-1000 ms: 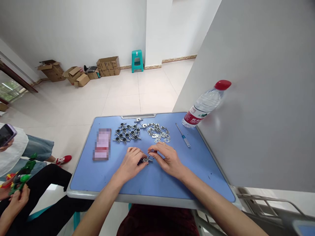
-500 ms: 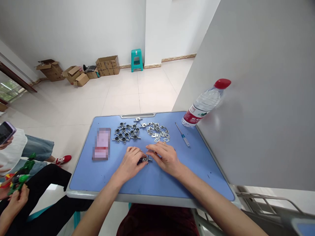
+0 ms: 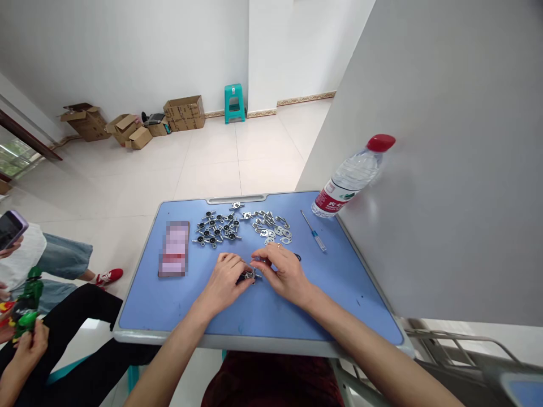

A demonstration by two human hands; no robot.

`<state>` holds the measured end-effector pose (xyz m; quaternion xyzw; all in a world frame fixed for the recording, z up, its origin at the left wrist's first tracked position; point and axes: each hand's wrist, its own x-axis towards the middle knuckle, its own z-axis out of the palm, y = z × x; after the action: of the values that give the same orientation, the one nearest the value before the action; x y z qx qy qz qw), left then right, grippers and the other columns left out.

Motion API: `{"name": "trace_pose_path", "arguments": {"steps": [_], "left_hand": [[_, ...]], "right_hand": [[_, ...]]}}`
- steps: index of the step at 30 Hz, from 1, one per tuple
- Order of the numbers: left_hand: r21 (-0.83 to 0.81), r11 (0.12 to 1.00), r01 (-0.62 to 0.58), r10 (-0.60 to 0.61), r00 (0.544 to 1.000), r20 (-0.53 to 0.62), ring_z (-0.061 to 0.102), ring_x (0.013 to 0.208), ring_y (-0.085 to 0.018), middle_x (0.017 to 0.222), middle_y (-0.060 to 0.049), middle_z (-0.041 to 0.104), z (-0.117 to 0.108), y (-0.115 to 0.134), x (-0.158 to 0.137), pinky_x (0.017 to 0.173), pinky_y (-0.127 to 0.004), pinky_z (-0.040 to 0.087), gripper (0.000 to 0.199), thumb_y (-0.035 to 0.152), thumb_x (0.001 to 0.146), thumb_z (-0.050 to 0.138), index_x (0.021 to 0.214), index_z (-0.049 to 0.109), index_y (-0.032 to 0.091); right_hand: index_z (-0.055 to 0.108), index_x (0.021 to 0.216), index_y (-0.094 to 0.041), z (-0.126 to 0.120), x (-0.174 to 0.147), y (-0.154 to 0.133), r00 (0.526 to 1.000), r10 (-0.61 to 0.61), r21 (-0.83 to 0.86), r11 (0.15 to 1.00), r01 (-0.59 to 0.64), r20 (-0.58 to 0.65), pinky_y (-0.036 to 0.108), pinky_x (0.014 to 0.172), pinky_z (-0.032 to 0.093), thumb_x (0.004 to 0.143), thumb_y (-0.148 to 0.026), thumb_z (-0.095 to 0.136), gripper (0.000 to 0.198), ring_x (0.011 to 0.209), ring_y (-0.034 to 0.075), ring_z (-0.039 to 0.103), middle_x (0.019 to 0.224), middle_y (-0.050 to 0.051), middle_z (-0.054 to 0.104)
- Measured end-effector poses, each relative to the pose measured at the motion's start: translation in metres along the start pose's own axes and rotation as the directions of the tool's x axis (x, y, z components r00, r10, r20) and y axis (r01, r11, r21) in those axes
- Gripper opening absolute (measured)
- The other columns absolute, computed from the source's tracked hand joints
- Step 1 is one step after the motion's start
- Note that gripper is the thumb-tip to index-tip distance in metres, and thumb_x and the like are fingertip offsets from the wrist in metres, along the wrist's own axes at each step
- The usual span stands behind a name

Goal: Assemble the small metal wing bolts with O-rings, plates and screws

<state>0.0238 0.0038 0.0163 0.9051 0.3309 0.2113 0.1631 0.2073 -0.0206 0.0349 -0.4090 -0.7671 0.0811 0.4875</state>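
My left hand (image 3: 228, 280) is closed on a small metal fitting (image 3: 251, 275), held low over the blue table top; fingers and thumb hide much of it. Close beside it, my right hand (image 3: 283, 270) has thumb and fingers drawn together over the fitting's right end. Whatever they pinch is too small and covered to name. Behind my hands lies a group of similar metal fittings with black round centres (image 3: 217, 232). To their right are several hook-shaped metal pieces (image 3: 266, 219) and flat metal plates with holes (image 3: 283, 234).
A phone (image 3: 175, 249) lies on the table's left side. A screwdriver (image 3: 314, 233) and a water bottle (image 3: 350, 181) are at the right, near a grey partition (image 3: 445, 169). At the left, another person's hand (image 3: 31, 345) holds a green toy (image 3: 27, 316). Boxes (image 3: 184, 113) stand by the wall.
My right hand's fingers have curled in a little around the fitting's end, and a dark edge now shows beyond that hand. My left hand keeps its hold. The other person's green toy has tilted.
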Motion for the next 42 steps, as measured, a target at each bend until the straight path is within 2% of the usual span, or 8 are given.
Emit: {"name": "trace_pose_path", "arguments": {"steps": [4, 8, 14, 23, 27, 33, 36, 42], "left_hand": [[0.003, 1.0, -0.004, 0.004, 1.0, -0.001, 0.057, 0.084, -0.021, 0.086, -0.003, 0.065, 0.002, -0.001, -0.001, 0.08, -0.039, 0.043, 0.01, 0.028, 0.092, 0.061, 0.087, 0.058, 0.019], [0.001, 1.0, -0.001, 0.001, 1.0, -0.007, 0.057, 0.084, -0.021, 0.084, -0.002, 0.064, 0.002, -0.002, -0.001, 0.08, -0.038, 0.042, 0.01, 0.028, 0.092, 0.061, 0.087, 0.057, 0.02], [-0.044, 0.999, -0.004, 0.003, 1.0, -0.011, 0.059, 0.087, -0.021, 0.088, -0.001, 0.067, 0.002, -0.002, -0.001, 0.081, -0.038, 0.041, 0.008, 0.023, 0.089, 0.065, 0.09, 0.058, 0.02], [-0.013, 1.0, -0.01, 0.01, 1.0, 0.007, 0.056, 0.085, -0.02, 0.086, -0.002, 0.064, 0.001, 0.0, 0.0, 0.081, -0.038, 0.041, 0.011, 0.026, 0.091, 0.064, 0.087, 0.056, 0.019], [-0.012, 1.0, -0.003, 0.003, 1.0, -0.003, 0.055, 0.085, -0.02, 0.085, -0.001, 0.063, 0.002, -0.002, -0.001, 0.081, -0.037, 0.041, 0.011, 0.025, 0.09, 0.065, 0.087, 0.056, 0.019], [-0.057, 0.998, 0.002, -0.002, 1.0, -0.006, 0.056, 0.09, -0.02, 0.092, -0.001, 0.067, 0.003, -0.002, -0.003, 0.083, -0.037, 0.039, 0.012, 0.02, 0.087, 0.069, 0.094, 0.059, 0.019], [-0.063, 0.998, -0.006, 0.006, 1.0, -0.007, 0.057, 0.089, -0.019, 0.093, -0.001, 0.067, 0.002, -0.002, -0.002, 0.084, -0.036, 0.039, 0.011, 0.019, 0.087, 0.069, 0.094, 0.06, 0.019], [-0.042, 0.999, -0.004, 0.005, 1.0, 0.025, 0.057, 0.088, -0.02, 0.089, -0.002, 0.066, 0.002, -0.002, -0.001, 0.084, -0.037, 0.039, 0.007, 0.023, 0.091, 0.064, 0.095, 0.061, 0.019]], "right_hand": [[0.056, 0.086, -0.02, 0.003, -0.002, 0.001, 1.0, 0.02, -0.009, 1.0, -0.02, -0.02, 0.025, 0.055, 0.042, 0.098, -0.031, 0.051, 0.017, 0.056, 0.013, 0.051, 0.068, 0.0, 0.058], [0.06, 0.103, -0.019, 0.001, -0.002, 0.005, 0.999, -0.019, -0.004, 1.0, 0.019, 0.027, 0.025, 0.053, 0.043, 0.1, -0.025, 0.047, 0.014, 0.057, 0.014, 0.052, 0.07, 0.001, 0.059], [0.052, 0.129, -0.019, -0.013, 0.005, 0.005, 0.974, -0.126, 0.116, 0.988, 0.105, 0.19, 0.034, 0.078, 0.051, 0.1, -0.013, 0.037, 0.033, 0.091, 0.02, 0.063, 0.106, 0.01, 0.068], [0.059, 0.09, -0.021, -0.009, 0.004, -0.001, 0.995, -0.053, 0.041, 0.998, 0.05, 0.088, 0.029, 0.067, 0.048, 0.1, -0.023, 0.049, 0.014, 0.072, 0.017, 0.062, 0.074, 0.003, 0.066], [0.061, 0.103, -0.019, -0.005, 0.002, 0.002, 0.996, -0.075, 0.001, 0.997, 0.075, 0.05, 0.028, 0.061, 0.047, 0.1, -0.023, 0.047, 0.014, 0.064, 0.015, 0.056, 0.073, 0.003, 0.063], [0.051, 0.132, -0.02, -0.016, 0.005, 0.003, 0.972, -0.119, 0.126, 0.987, 0.095, 0.203, 0.035, 0.077, 0.052, 0.1, -0.015, 0.038, 0.034, 0.089, 0.019, 0.061, 0.106, 0.01, 0.068], [0.051, 0.129, -0.022, -0.018, 0.006, 0.004, 0.974, -0.113, 0.184, 0.98, 0.076, 0.195, 0.036, 0.077, 0.051, 0.1, -0.014, 0.038, 0.033, 0.081, 0.018, 0.061, 0.096, 0.007, 0.07], [0.059, 0.103, -0.021, -0.014, 0.007, 0.003, 0.988, -0.088, 0.156, 0.985, 0.068, 0.125, 0.032, 0.073, 0.048, 0.1, -0.016, 0.043, 0.017, 0.077, 0.017, 0.063, 0.087, 0.005, 0.071]]}}
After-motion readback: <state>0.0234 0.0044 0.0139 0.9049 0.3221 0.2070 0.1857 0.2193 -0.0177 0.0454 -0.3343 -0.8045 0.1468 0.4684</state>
